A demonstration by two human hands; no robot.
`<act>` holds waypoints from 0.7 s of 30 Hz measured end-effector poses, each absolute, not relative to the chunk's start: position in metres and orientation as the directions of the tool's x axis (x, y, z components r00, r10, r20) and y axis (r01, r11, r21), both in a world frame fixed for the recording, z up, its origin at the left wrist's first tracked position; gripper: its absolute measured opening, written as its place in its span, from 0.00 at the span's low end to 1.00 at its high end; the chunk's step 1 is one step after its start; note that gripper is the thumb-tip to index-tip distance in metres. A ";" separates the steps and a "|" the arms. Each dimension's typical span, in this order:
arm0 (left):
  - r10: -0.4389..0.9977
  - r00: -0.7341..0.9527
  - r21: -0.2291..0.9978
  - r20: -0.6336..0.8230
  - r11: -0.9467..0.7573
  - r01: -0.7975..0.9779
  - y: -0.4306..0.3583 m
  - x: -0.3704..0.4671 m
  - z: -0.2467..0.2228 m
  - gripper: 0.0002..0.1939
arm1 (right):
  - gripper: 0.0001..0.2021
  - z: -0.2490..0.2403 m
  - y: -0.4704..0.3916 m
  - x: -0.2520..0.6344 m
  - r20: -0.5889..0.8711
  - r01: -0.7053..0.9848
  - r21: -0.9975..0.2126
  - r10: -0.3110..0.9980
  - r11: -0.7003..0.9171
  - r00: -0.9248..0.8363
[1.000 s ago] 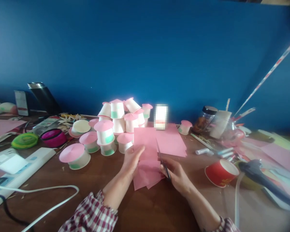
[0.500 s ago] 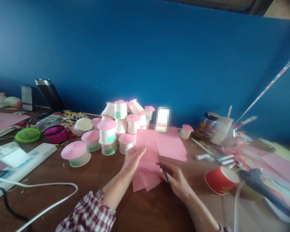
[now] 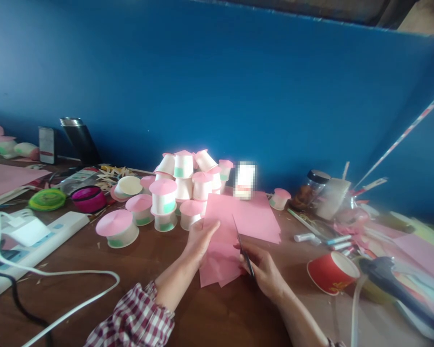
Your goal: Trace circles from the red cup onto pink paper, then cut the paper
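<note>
My left hand [image 3: 202, 241] grips the left edge of a pink paper sheet [image 3: 220, 209], thumb on top and the other fingers hidden beneath. In my right hand [image 3: 262, 270] is a pair of scissors [image 3: 246, 258], the thin dark blades pointing away from me along the sheet's right side. More pink paper [image 3: 256, 217] lies flat just behind. Overlapping pink pieces [image 3: 220, 267] rest on the table between my wrists. Close to my left hand stand several white paper cups [image 3: 162, 202] with pink paper tops and green patches, some stacked.
A red paper cup [image 3: 332, 272] lies tilted to the right, near markers [image 3: 338, 239] and a lidded jar [image 3: 316, 183]. On the left are a power strip [image 3: 63, 229] with a white cable [image 3: 79, 273], a magenta tape roll [image 3: 89, 198] and a dark bottle [image 3: 80, 140]. A blue wall [image 3: 217, 86] rises behind.
The view has shifted slightly, so the background sits a little farther right. Both hands keep their hold on the paper and scissors, with hardly any movement.
</note>
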State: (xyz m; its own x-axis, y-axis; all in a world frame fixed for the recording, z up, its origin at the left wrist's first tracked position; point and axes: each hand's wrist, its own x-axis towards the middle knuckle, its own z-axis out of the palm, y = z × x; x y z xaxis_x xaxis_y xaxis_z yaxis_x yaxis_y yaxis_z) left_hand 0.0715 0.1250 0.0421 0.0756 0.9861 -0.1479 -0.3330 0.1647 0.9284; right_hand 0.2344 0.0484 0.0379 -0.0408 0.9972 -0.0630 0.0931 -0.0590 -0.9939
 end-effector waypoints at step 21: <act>0.985 0.008 0.951 -0.170 0.166 -0.259 0.127 0.071 0.046 0.15 | 0.31 0.038 0.048 0.232 -0.101 0.117 -0.988 0.995 -0.098 -0.016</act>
State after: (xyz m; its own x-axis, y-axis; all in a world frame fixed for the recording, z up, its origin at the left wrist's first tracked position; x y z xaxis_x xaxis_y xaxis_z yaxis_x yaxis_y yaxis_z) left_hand 0.0714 0.1271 0.0461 0.0083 0.9854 -0.1702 -0.2594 0.1665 0.9513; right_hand 0.2318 0.0485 0.0377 -0.0164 0.9948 -0.1007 0.1171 -0.0981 -0.9883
